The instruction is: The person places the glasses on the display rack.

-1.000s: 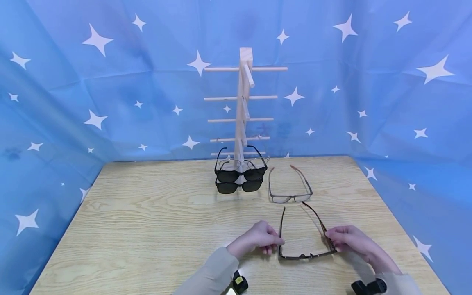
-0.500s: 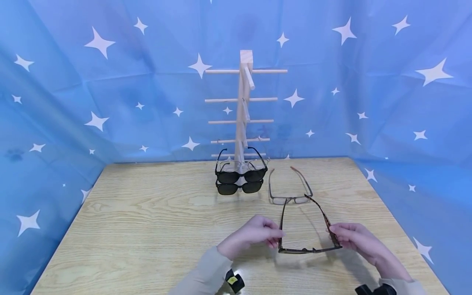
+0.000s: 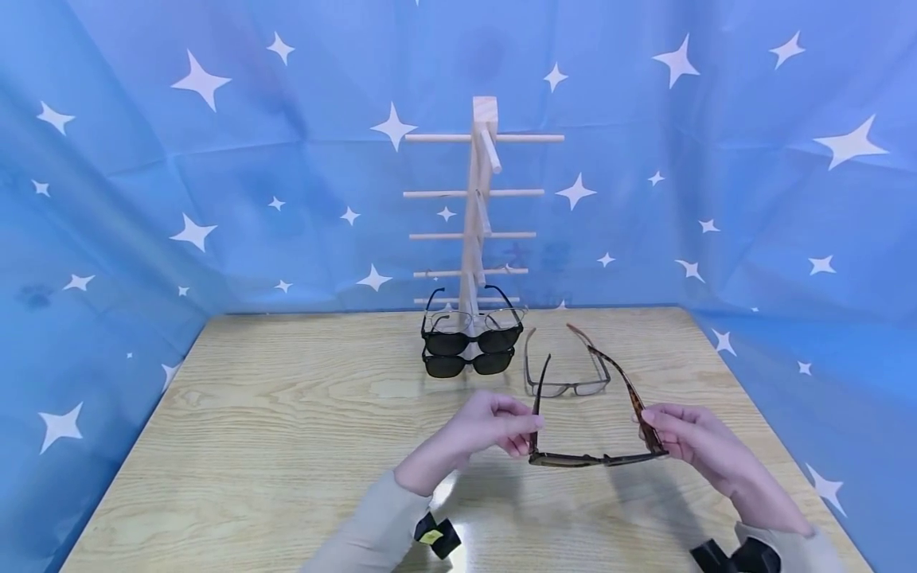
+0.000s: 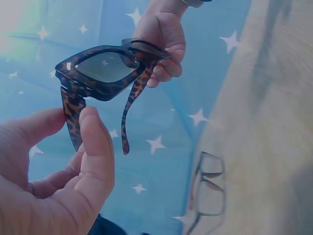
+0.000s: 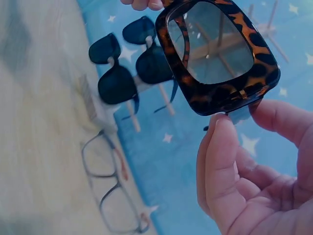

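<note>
In front of the wooden rack (image 3: 477, 171), our left hand (image 3: 494, 426) and right hand (image 3: 693, 439) pinch the tortoiseshell sunglasses (image 3: 573, 461) by both temples (image 3: 632, 392); we should grip evenly, lightly.

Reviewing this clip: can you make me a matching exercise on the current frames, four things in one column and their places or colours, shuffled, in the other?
Things:
1. Tortoiseshell glasses
2. Clear-lens glasses with orange-brown temple tips
3. Dark-lensed sunglasses
4. Backdrop cloth

Places or colours:
A. Hung low on the wooden stand
B. Blue with white stars
C. Lying on the table
D. Held between the left hand and the right hand

Right pairs: 1-D, 2-C, 3-A, 4-B.
</note>
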Tool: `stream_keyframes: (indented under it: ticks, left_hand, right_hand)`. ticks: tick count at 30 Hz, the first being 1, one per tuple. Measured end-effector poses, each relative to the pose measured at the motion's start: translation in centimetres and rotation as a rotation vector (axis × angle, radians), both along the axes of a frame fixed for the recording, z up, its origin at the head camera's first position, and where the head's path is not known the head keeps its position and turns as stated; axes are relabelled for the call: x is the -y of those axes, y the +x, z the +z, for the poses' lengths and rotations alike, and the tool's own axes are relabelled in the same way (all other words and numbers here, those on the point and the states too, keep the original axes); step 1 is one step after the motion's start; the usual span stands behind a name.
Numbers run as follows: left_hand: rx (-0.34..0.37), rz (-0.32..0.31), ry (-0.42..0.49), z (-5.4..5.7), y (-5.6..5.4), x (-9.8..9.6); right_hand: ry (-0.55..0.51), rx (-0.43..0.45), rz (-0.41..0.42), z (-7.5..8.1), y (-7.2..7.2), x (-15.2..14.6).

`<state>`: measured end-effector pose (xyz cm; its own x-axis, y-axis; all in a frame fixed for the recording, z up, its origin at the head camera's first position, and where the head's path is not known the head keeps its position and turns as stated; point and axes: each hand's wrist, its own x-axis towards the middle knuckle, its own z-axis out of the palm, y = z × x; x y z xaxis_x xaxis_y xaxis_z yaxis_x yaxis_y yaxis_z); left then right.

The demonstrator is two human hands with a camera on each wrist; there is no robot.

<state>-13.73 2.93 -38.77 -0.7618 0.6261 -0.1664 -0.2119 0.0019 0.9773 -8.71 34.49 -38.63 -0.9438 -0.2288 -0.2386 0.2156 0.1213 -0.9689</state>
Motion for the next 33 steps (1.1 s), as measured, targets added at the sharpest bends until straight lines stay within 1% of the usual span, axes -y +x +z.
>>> stream_keyframes:
  ticks: [5,7,11,15,18,25,30,33]
  left_hand:
    - [-0.016,0.028,0.032,1.6,-0.1,0.8]
    - [-0.033,0.039,0.04,2.3,-0.2,1.2]
    - [-0.067,0.062,0.056,3.7,-0.2,2.1]
    - [-0.082,0.096,0.069,4.9,-0.2,2.9]
    - [-0.09,0.119,0.079,5.6,-0.2,3.5]
    - [-0.135,0.15,0.102,7.1,-0.1,4.8]
    - [-0.142,0.161,0.092,8.0,-0.1,5.8]
    - [-0.151,0.168,0.097,8.5,-0.1,6.4]
  right_hand:
    - [-0.058,-0.04,0.017,1.4,-0.6,0.8]
    - [-0.079,-0.062,0.032,2.0,-1.0,1.2]
    - [-0.092,-0.089,0.028,3.2,-1.6,2.2]
    - [-0.115,-0.119,0.028,4.5,-2.4,3.1]
    - [-0.129,-0.147,0.039,5.2,-3.0,3.7]
    - [-0.152,-0.175,0.073,6.8,-3.9,5.3]
    - [-0.146,-0.185,0.095,7.7,-4.4,6.1]
    - [-0.132,-0.184,0.092,8.3,-4.9,6.7]
